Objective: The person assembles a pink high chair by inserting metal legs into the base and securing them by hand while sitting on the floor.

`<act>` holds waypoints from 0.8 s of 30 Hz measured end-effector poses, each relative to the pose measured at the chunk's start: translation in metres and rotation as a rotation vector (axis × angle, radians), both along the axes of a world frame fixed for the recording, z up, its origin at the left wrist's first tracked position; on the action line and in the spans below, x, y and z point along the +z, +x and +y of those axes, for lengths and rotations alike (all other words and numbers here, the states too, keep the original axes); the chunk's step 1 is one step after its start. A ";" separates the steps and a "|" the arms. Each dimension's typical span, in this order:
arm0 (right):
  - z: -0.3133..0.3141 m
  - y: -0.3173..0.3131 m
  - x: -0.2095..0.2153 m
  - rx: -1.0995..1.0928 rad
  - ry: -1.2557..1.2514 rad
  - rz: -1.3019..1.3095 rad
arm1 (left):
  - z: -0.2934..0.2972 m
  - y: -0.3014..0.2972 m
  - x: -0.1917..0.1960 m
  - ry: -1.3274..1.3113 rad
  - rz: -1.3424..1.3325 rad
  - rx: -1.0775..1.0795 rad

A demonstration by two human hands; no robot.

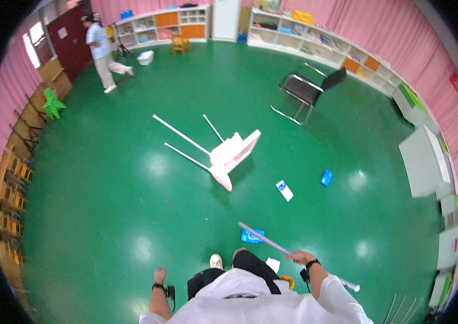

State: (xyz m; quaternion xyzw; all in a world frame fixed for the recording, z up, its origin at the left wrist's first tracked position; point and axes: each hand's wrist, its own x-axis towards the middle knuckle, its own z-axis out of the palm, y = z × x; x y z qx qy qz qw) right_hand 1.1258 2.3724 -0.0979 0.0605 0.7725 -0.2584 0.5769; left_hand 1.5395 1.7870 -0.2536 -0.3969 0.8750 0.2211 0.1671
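Note:
My right hand [302, 257] is wrapped round a long, pale tubular chair leg [264, 238], which slants from the upper left down past my forearm. My left hand [159, 275] hangs low beside me, curled closed, with nothing visible in it. Ahead of me a white and pale pink high chair [223, 156] lies tipped over on the floor. Three thin legs on it point to the far left. Below the pale leg's far end lies a blue packet [252, 235], close to my feet.
Right of the high chair lie a white-and-blue packet [284, 190] and a blue packet [326, 178]. A black chair [305, 89] stands farther off. Near my right leg are a white paper [273, 264] and an orange roll [288, 281]. A person [102, 51] walks at the far left.

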 end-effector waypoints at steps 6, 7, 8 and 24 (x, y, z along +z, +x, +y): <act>-0.055 -0.063 0.031 -0.055 -0.110 0.020 | -0.027 -0.278 0.083 0.407 0.434 0.127; -0.061 -0.076 0.037 -0.043 -0.134 0.050 | -0.013 -0.325 0.110 0.366 0.409 0.010; -0.073 -0.093 0.040 -0.009 -0.174 0.080 | -0.008 -0.358 0.118 0.375 0.438 -0.061; -0.124 -0.343 0.043 0.306 -0.074 0.474 | 0.063 -0.750 0.185 -0.053 0.457 -1.108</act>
